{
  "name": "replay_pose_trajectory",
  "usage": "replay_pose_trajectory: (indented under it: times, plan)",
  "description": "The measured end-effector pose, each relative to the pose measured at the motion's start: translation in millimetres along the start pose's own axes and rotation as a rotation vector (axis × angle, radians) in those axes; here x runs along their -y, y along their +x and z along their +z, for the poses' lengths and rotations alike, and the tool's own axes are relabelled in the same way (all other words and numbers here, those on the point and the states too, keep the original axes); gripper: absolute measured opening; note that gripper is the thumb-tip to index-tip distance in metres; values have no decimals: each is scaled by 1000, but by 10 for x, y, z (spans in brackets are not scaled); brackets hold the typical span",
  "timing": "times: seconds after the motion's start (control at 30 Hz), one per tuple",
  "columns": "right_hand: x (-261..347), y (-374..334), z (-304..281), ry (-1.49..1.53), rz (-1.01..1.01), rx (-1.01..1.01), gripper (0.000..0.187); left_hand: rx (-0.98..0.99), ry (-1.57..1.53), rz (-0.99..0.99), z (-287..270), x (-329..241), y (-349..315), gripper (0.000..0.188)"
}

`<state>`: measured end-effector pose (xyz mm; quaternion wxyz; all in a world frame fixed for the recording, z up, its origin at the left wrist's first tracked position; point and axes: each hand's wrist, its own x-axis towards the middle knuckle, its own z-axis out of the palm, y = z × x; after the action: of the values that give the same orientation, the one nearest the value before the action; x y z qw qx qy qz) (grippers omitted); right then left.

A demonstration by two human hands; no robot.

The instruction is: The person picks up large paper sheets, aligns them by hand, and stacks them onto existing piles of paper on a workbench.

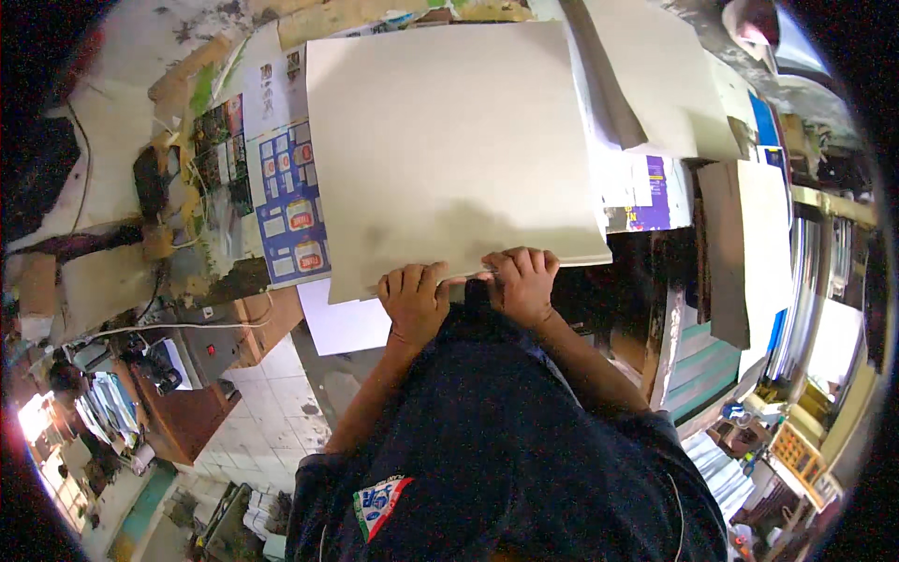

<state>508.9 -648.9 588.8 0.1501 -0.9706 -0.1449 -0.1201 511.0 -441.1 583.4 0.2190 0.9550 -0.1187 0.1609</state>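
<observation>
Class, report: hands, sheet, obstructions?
Left bare hand, right bare hand: on near edge, large beige rectangular cardboard sheet. Sheet mostly flat. Curled beige cardboard alongside, right.

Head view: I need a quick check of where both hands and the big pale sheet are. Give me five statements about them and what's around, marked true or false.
1. The left hand and right hand are both at the near edge of the large pale sheet. True.
2. The hands are spread to opposite corners of that sheet. False: they are close together, side by side.
3. A blue printed sheet shows along the left side of the large pale sheet. True.
4. The person's shirt is white. False: it is dark.
5. A white sheet lies to the right of the right hand. False: it shows to the left of the left hand.
</observation>
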Motion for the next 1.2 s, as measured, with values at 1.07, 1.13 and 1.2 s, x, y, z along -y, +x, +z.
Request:
replay_pose_trajectory:
  times: [1.07,1.13,1.2]
  plan:
    - [-522,1396,-31,33,-88,-28,35,399,50,-663,-192,1872,-239,47]
    - [-670,1366,150,-30,-84,-13,38,434,133,-744,-122,1582,13,45]
    - [-610,1287,236,-45,-42,-11,40,460,266,-785,-141,1457,34,50]
